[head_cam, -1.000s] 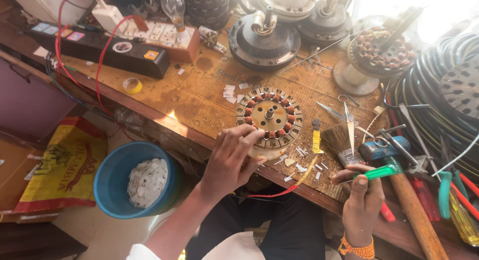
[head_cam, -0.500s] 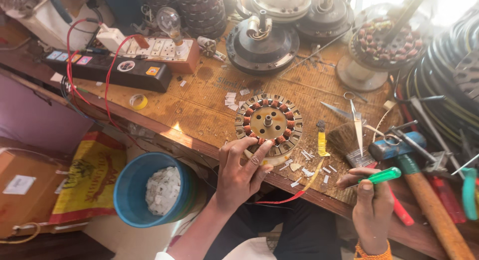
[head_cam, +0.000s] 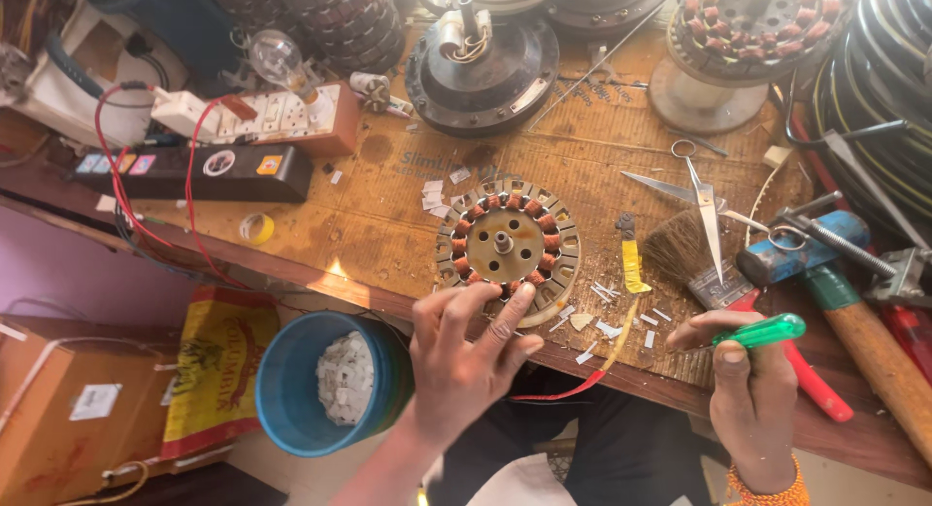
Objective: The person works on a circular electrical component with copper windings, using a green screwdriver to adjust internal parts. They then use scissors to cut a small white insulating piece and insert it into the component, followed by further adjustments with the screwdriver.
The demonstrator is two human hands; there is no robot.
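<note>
Stator with copper-wound coils is lying flat near the front edge of the workbench, and your left hand is spreading wide over its near rim, fingertips pressing down to steady it. Your right hand is gripping a green-handled tool just off the bench's front edge — its tip is hidden. You are seemingly working on the slots; the next move likely calls for bringing the tool across while holding the stator firm — without nicking the windings.
</note>
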